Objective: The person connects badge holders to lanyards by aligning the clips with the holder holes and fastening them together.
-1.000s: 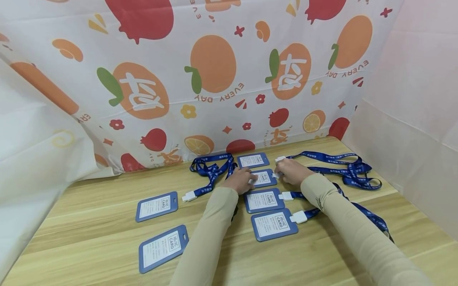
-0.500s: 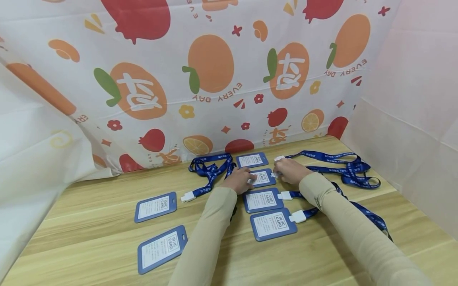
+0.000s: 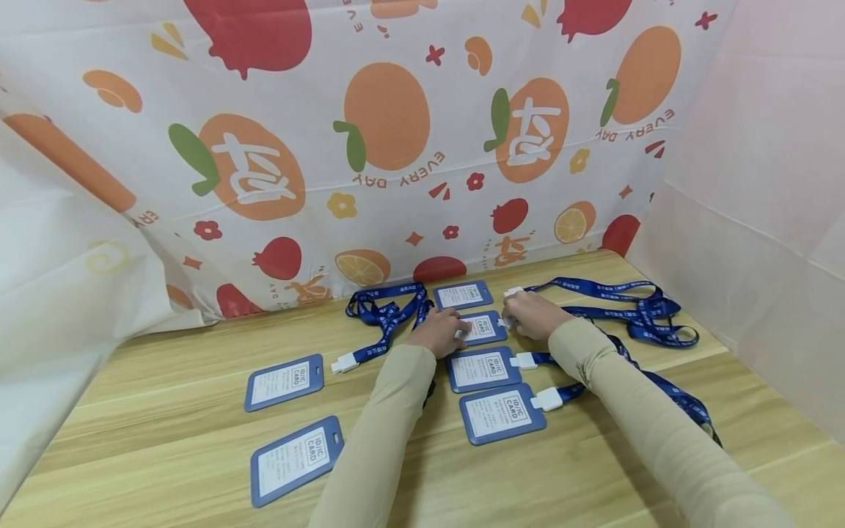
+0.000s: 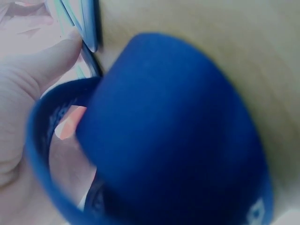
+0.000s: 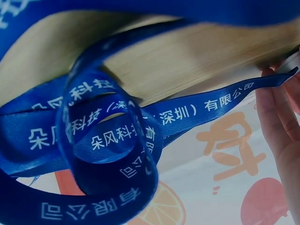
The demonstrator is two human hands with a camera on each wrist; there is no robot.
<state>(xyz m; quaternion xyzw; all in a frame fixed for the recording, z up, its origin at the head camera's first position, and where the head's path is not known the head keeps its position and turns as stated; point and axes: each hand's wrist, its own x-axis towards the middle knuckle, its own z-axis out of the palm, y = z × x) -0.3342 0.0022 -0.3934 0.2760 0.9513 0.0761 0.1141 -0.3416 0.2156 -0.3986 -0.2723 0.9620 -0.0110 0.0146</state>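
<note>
In the head view my left hand (image 3: 437,331) holds the near-left end of a blue ID card holder (image 3: 483,327). The thumb (image 4: 58,58) lies along its edge in the left wrist view. At the holder's slotted end, my right hand (image 3: 535,315) pinches the white clip (image 3: 507,322) of a blue lanyard (image 3: 597,313); my fingers partly hide the clip. A second white clip (image 3: 513,292) shows just behind those fingertips. Loops of printed lanyard (image 5: 206,104) fill much of the right wrist view, with my fingers (image 5: 274,117) at its right edge.
Behind lies another card holder (image 3: 463,295). Two holders (image 3: 485,369) with clips attached lie in front. Two loose holders (image 3: 285,382) are at the left, beside a bunched lanyard (image 3: 389,312) with its clip. A fruit-printed cloth (image 3: 389,213) closes off the table's back.
The head view has drifted slightly, so everything sits a little further left in it. Both hands stay at the same card holder with hardly any motion.
</note>
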